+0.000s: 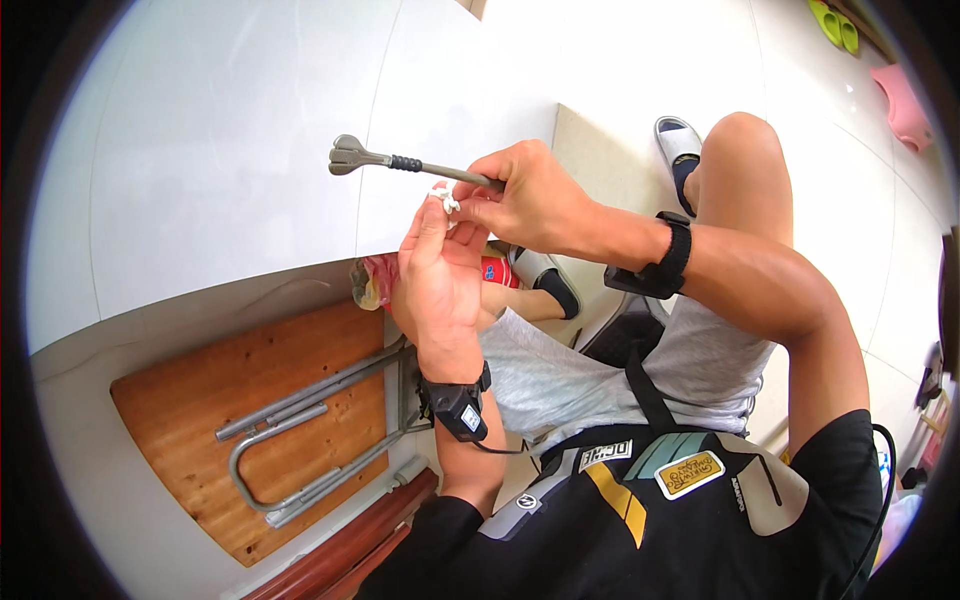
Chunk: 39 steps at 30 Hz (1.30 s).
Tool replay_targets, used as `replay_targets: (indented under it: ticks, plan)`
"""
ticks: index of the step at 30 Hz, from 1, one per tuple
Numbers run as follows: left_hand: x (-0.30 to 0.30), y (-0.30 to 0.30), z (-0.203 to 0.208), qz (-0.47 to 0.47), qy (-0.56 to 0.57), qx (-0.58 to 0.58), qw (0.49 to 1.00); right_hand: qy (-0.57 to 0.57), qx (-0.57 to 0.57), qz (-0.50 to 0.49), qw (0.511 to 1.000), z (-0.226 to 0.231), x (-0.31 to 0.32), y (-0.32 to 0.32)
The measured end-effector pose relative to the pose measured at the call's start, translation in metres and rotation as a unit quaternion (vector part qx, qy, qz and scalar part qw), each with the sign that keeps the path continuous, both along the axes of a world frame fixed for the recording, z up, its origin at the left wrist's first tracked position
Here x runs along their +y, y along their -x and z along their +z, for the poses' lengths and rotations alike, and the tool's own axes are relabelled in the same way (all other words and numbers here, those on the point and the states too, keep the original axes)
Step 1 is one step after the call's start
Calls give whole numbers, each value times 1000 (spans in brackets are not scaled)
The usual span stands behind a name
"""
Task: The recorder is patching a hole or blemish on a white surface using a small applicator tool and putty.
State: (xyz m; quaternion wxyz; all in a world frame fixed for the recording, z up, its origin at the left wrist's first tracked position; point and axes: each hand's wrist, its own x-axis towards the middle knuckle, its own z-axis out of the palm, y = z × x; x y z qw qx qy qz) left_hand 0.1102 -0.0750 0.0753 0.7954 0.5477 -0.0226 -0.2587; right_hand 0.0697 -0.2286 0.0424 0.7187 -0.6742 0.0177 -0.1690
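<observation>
My right hand (530,195) is closed around a metal rod (445,171), which sticks out to the left in front of me. The rod has a black ribbed collar and ends in a flared, petal-like grey head. Just below the rod is a small white piece (446,199), too small to name its kind. My left hand (445,280), palm turned up, pinches it between thumb and fingers. The fingertips of my right hand meet the left fingers beside it, and they partly hide where the two hands touch.
A white glossy surface (230,140) spans the upper left. Below it a folded wooden table (290,420) with metal legs leans near my left arm. A plastic bag (372,282) lies behind my left hand. Green slippers (835,25) and a pink plastic item (903,107) are at far right.
</observation>
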Motion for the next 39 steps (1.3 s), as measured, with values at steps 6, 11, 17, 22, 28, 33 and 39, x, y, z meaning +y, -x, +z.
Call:
replay_targets:
  ticks: [6, 11, 17, 22, 28, 33, 39]
  plan:
    - [9, -10, 4, 104, 12, 23, 994, 12, 36, 44, 998, 14, -11, 1]
    - [2, -3, 3, 16, 65, 79, 995, -11, -20, 45, 999, 6, -4, -4]
    - [8, -7, 3, -64, 59, 41, 995, 8, -31, 41, 999, 11, -8, 0]
    - [-2, 3, 21, -42, -94, -32, 994, 14, -3, 62, 998, 5, -10, -3]
    - [16, -4, 17, -93, -154, -86, 980, 2, 48, 82, 995, 11, -8, 2]
    - [32, -14, 31, -52, -242, -140, 959, -43, 60, 156, 985, 11, -11, -2]
    - [17, -29, 109, 32, -536, -698, 473, -69, 187, 162, 967, -15, 6, -15]
